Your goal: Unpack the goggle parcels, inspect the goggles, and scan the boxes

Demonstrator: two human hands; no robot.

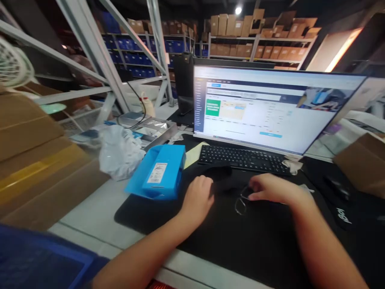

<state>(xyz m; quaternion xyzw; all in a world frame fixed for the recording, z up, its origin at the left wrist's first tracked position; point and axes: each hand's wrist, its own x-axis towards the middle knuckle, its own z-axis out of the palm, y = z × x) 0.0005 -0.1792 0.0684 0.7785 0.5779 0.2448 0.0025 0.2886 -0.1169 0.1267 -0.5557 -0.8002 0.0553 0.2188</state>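
Note:
My left hand (197, 196) is closed over the black desk mat (240, 249), to the right of a blue box (168, 170) with a white label. Its fingers curl away from me, so anything in them is hidden. My right hand (267, 188) pinches what looks like a pair of thin-rimmed eyeglasses (240, 206), low over the mat. Two loops of it show left of the fingertips; blur hides the detail. Just beyond both hands lies a black keyboard (240, 156), and a blurred dark shape (221, 171) sits between it and my left hand.
A lit monitor (249, 108) stands behind the keyboard. Left are a plastic bag (118, 152), a metal tray (162, 134) and a large cardboard box (39, 160). A mouse (337, 187) and another carton (362, 160) are at right. A blue crate (45, 257) fills the near left corner.

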